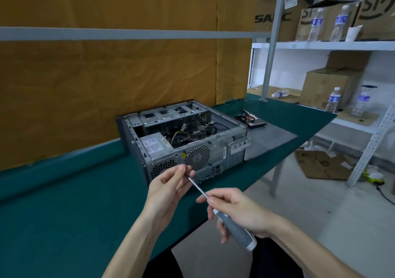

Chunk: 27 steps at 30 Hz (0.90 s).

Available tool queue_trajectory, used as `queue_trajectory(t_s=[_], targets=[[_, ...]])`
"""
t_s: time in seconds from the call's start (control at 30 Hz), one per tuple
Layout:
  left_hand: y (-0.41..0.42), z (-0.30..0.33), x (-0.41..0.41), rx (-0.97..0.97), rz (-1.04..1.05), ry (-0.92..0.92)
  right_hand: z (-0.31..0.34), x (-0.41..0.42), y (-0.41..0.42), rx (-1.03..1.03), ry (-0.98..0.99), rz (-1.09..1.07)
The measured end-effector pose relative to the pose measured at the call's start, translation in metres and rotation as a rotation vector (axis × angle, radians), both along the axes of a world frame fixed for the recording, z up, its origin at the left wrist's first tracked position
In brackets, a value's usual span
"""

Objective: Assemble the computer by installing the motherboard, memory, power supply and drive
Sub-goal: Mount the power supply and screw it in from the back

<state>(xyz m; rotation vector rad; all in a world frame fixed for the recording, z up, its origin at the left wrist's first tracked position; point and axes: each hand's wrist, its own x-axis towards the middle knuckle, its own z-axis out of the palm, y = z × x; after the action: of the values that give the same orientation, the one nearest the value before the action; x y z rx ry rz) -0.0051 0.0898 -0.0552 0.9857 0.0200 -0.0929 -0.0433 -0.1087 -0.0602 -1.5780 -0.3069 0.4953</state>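
Note:
An open grey computer case (213, 149) lies on its side on the green table (64, 203), rear panel facing me. Inside it I see the silver power supply (152, 144) at the near left and a tangle of cables (196, 131). My right hand (239, 211) grips the grey handle of a screwdriver (235, 228), whose shaft points up-left. My left hand (168, 183) pinches the tip of that shaft just in front of the case's rear panel; whether a screw sits there is hidden. A drive (253, 120) with cables lies on the table behind the case.
The case's flat side panel (269, 136) lies on the table to the right. An orange cloth (128, 64) hangs behind. Shelves (320, 46) at right carry cardboard boxes and several water bottles. A flattened box (322, 164) lies on the floor past the table's edge.

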Motion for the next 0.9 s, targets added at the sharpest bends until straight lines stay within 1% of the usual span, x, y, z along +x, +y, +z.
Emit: queue_trajectory(t_s=[0.1,0.3,0.53,0.63,0.8,0.9], targets=[[0.005,-0.012,-0.006,0.047,0.009,0.008,-0.010,-0.003,0.008,-0.032,-0.045,-0.020],[0.018,-0.024,-0.007,0.067,0.095,0.001,-0.020,-0.002,0.022,-0.033,-0.041,-0.001],[0.027,-0.033,-0.010,0.088,0.125,0.008,-0.028,0.003,0.030,-0.053,-0.033,-0.006],[0.027,-0.038,-0.011,0.051,0.111,0.054,-0.032,0.002,0.031,-0.047,-0.006,-0.028],[0.021,-0.047,-0.007,-0.058,0.055,0.185,-0.039,0.000,0.033,-0.034,0.074,-0.082],[0.013,-0.055,-0.003,-0.026,0.098,0.252,-0.043,0.000,0.037,-0.098,0.084,-0.153]])
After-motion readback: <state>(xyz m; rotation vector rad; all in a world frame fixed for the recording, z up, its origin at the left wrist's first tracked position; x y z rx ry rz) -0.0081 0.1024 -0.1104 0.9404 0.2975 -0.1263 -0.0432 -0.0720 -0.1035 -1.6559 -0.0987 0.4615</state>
